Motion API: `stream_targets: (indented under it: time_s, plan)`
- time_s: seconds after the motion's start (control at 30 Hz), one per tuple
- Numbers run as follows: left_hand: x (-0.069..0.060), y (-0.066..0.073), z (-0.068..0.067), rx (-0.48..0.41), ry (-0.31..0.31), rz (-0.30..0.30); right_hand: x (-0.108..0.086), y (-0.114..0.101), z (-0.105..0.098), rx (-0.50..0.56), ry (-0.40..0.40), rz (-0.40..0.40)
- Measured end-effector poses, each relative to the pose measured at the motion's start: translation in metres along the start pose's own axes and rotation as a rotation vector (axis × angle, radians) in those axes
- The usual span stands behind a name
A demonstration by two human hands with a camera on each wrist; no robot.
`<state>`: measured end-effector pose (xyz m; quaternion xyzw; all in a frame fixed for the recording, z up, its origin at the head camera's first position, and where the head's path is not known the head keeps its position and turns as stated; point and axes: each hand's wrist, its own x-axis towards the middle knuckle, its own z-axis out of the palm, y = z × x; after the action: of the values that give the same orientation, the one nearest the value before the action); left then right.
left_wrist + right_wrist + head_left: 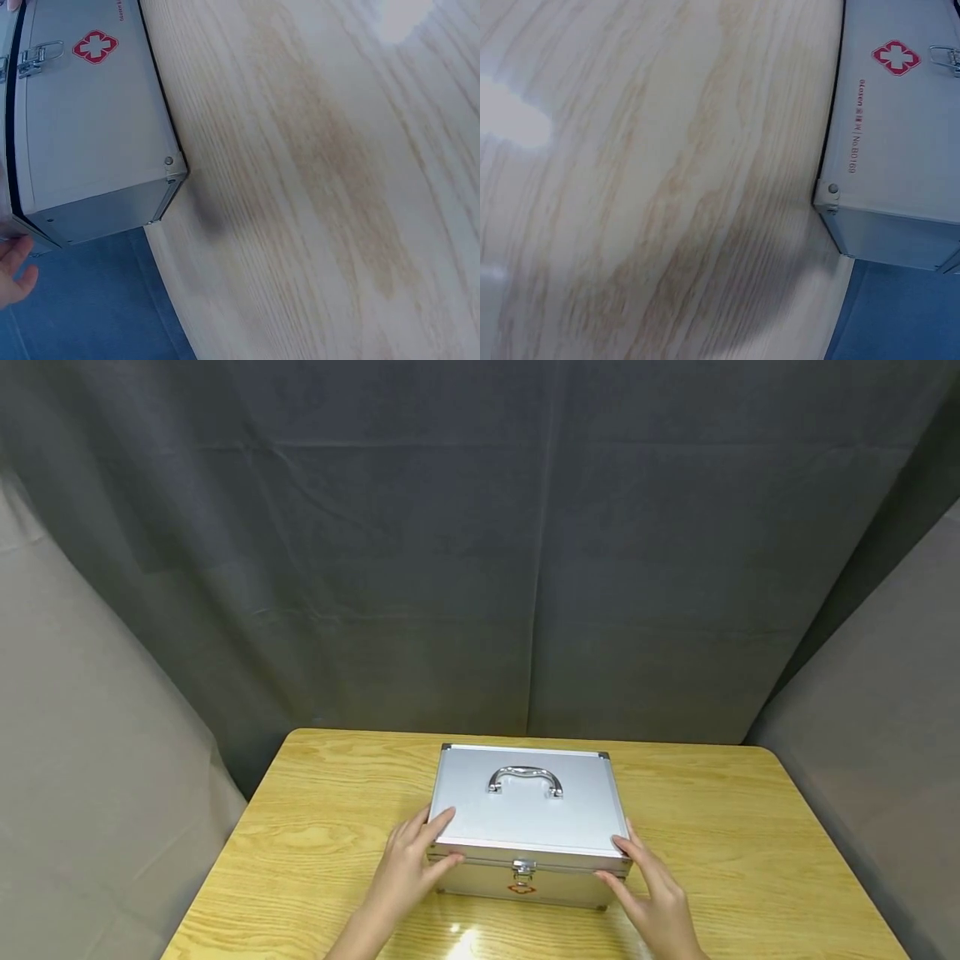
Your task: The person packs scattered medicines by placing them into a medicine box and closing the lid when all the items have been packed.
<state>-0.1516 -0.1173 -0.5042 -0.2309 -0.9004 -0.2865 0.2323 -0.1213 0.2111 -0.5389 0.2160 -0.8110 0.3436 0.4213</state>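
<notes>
A silver metal first-aid box stands on the wooden table with its latch side towards me. Its lid lies over the box, and a thin dark gap runs along the seam in the left wrist view. The wire loop of the latch hangs unhooked near a red cross emblem. My left hand grips the lid's front left corner, thumb at the front and fingers on top and side. At the front right corner my right hand holds the lid likewise. The right wrist view does not show the right hand.
A chrome carrying handle stands up from the lid. The table reaches out on both sides of the box. Behind it hangs a dark grey curtain, with pale cloth at the left.
</notes>
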Motion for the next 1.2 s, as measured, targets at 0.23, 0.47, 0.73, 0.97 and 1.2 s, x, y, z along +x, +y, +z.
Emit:
stream_targets:
  time_s: [0.23,0.47,0.73,0.97,1.2]
  plan:
    - [-0.003,-0.003,0.003,0.015,0.006,0.014,-0.003,0.005,0.001,0.001,-0.016,-0.044]
    - [-0.006,-0.005,0.008,0.015,0.022,0.022,-0.007,0.010,0.002,-0.002,-0.004,-0.081]
    - [-0.007,-0.006,0.011,0.005,0.038,0.036,-0.008,0.013,0.005,0.017,0.020,-0.107]
    - [-0.009,-0.008,0.015,0.004,0.069,0.058,-0.012,0.015,0.009,0.034,0.032,-0.105]
    - [-0.011,-0.011,0.019,0.003,0.089,0.069,-0.018,0.021,0.015,0.033,0.051,-0.114]
